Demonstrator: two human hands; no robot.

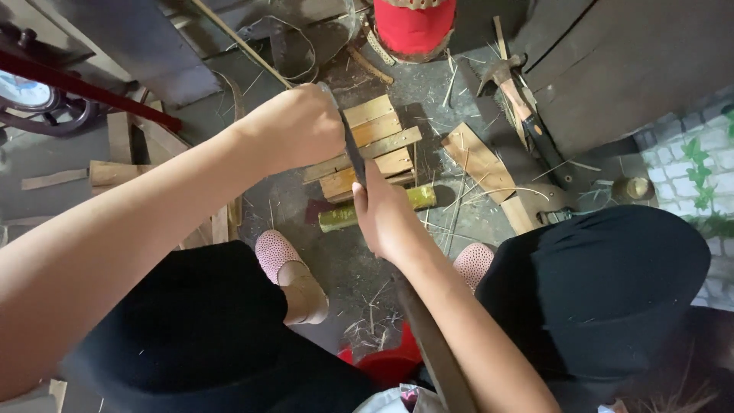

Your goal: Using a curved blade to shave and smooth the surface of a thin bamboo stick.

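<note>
My left hand (pixel 294 126) is closed around a thin bamboo strip (pixel 241 42) that runs away to the upper left. A dark knife blade (pixel 352 153) stands between my two hands, touching the left fist. My right hand (pixel 386 214) grips the knife's lower end. A long brown strip (pixel 432 344) passes under my right forearm down toward my lap. Where the blade meets the strip is hidden by my left fist.
On the floor below lie stacked bamboo slats (pixel 378 138), a green bamboo section (pixel 340 218), a plank (pixel 478 157) and a hammer (pixel 524 103). A red container (pixel 413 27) stands at the top. My pink slippers (pixel 274 252) and a red stool (pixel 386 363) sit between my knees.
</note>
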